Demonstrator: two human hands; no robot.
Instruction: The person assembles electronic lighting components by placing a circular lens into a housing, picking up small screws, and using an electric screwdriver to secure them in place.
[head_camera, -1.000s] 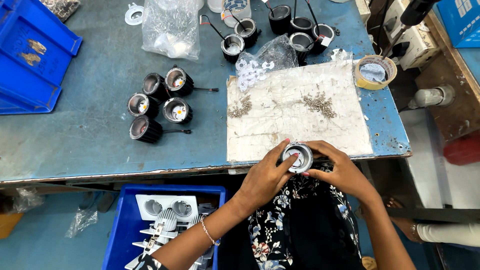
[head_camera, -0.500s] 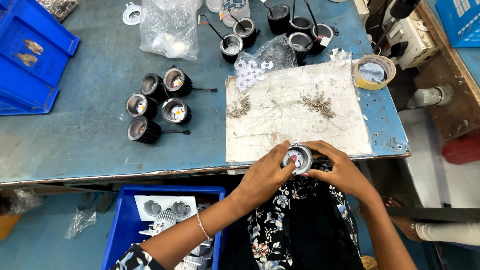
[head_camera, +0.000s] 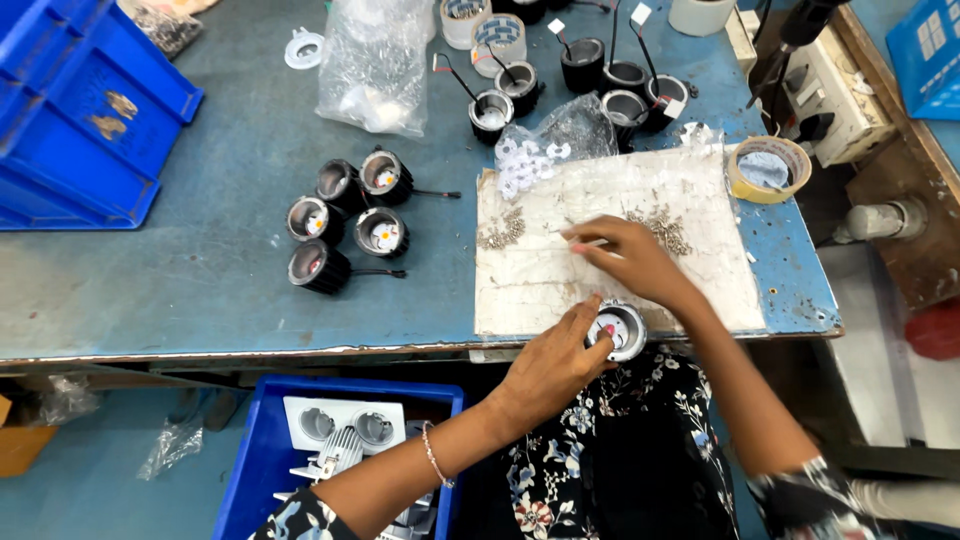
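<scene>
My left hand (head_camera: 553, 362) grips a round black lamp housing (head_camera: 620, 331) with a white and pink centre, at the front edge of the white sheet (head_camera: 540, 280). Over the middle of that sheet my right hand (head_camera: 625, 258) pinches a thin pale stick-like tool (head_camera: 585, 243), close to a small heap of screws (head_camera: 662, 227). A second heap of screws (head_camera: 503, 230) lies on the sheet's left side.
Several black lamp housings (head_camera: 345, 218) sit left of the sheet, more with wires (head_camera: 600, 80) at the back. A clear bag (head_camera: 375, 65), tape rolls (head_camera: 767, 168), blue bins (head_camera: 75, 110) and a blue crate (head_camera: 260, 450) below the blue table (head_camera: 200, 290) edge surround them.
My right hand has left the lamp housing and moved up over the sheet towards the screws, now holding a thin tool. My left hand still holds the housing.
</scene>
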